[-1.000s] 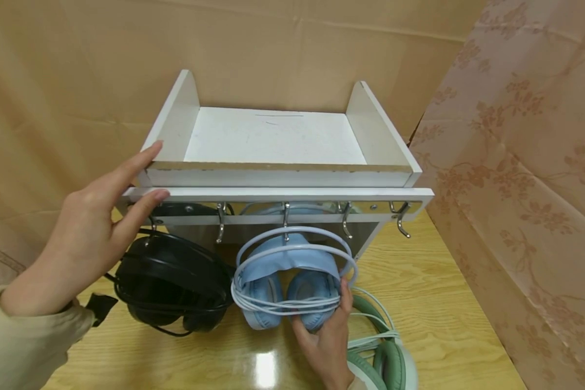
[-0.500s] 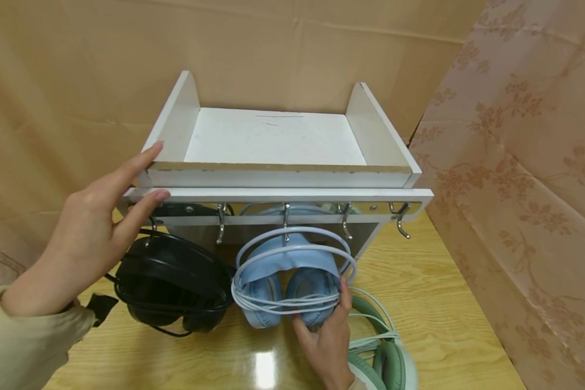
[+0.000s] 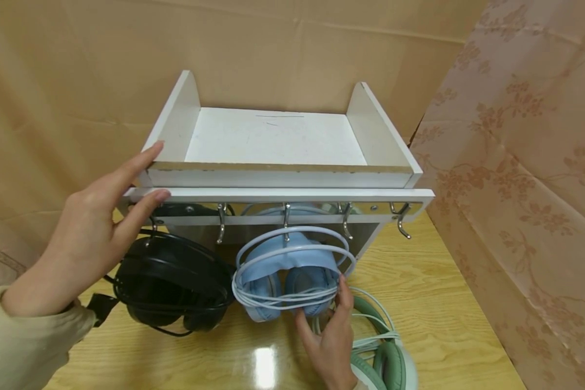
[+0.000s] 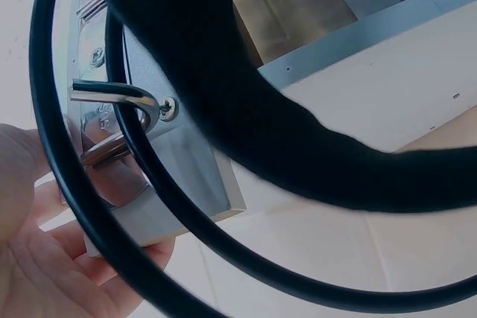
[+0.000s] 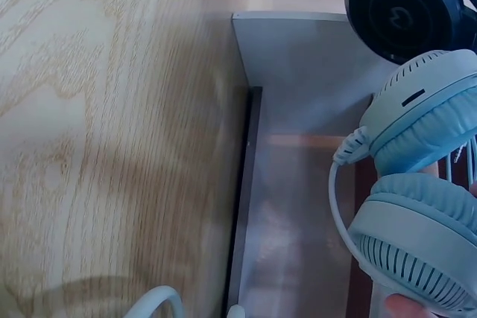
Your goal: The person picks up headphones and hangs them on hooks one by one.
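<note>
Blue headphones (image 3: 290,260) at mid hook (image 3: 286,219), cable bundle (image 3: 268,301) across cups; R hand (image 3: 329,346) pinches R-side cup (image 3: 304,281), fingers part-open round it. L hand (image 3: 90,222) grips white rack (image 3: 278,179), L end. Black headphones (image 3: 173,281) hang nr L hand; green headphones (image 3: 391,363) on desk (image 3: 448,303), just R of R hand.

Shiny metal hooks (image 3: 221,221) line a smooth white shelf (image 3: 273,138) at centre. Below, blue headphones (image 3: 291,259) pair smooth plastic with wrinkled cushions (image 5: 425,135). Glossy wood-grain tabletop (image 3: 214,365) at the bottom; creased cloth (image 3: 273,54) across the top.
</note>
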A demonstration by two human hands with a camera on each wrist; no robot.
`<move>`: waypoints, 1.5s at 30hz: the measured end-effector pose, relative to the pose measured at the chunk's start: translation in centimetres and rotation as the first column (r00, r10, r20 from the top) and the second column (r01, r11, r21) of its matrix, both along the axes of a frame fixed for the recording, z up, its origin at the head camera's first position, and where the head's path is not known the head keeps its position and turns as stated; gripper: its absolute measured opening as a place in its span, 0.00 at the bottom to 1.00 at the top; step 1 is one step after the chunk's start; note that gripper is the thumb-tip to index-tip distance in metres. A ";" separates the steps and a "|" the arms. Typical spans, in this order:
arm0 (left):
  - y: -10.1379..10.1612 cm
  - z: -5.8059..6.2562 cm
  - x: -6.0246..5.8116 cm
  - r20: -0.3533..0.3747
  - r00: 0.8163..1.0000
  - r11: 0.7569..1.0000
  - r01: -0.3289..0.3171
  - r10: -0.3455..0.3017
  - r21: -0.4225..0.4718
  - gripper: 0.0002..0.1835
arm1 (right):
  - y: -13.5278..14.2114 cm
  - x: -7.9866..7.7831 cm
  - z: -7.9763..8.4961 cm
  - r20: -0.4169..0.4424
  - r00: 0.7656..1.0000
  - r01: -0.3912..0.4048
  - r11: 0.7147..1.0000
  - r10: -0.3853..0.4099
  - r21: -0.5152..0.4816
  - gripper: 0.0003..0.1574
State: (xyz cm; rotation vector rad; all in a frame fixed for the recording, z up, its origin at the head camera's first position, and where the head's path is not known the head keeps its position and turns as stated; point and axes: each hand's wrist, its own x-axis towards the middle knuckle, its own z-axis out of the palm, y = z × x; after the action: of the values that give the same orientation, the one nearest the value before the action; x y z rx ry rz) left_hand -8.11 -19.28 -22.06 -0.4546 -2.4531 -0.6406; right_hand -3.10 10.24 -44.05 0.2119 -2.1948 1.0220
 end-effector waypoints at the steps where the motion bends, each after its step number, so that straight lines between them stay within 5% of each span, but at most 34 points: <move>1: 0.0 0.0 0.0 0.002 1.000 1.000 0.001 -0.001 0.002 0.39 | 0.0 0.0 0.0 0.002 1.000 -0.005 1.000 0.005 -0.003 0.60; 12: 0.0 0.1 0.0 0.007 1.000 1.000 0.006 -0.006 0.009 0.39 | 0.1 0.1 -0.1 0.006 1.000 0.014 1.000 -0.014 0.003 0.60; 19: 0.1 0.0 0.0 -0.010 1.000 1.000 0.004 -0.004 -0.013 0.39 | -0.2 0.4 -0.2 0.046 0.999 0.023 0.997 -0.019 -0.078 0.63; 31: 0.0 0.0 -0.1 -0.021 1.000 1.000 0.002 -0.003 -0.028 0.38 | -0.6 0.6 0.0 0.175 0.981 -0.015 0.940 0.079 -0.342 0.57; 45: 0.0 0.0 0.0 -0.022 1.000 1.000 0.006 -0.006 -0.025 0.38 | 0.1 0.6 0.2 0.300 0.945 0.012 0.902 0.130 -0.431 0.45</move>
State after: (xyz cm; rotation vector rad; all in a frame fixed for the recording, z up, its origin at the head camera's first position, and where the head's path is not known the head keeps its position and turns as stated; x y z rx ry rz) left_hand -8.16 -19.29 -22.07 -0.4766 -2.4417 -0.6048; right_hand -2.53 10.31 -43.84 -0.1003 -2.1831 1.6422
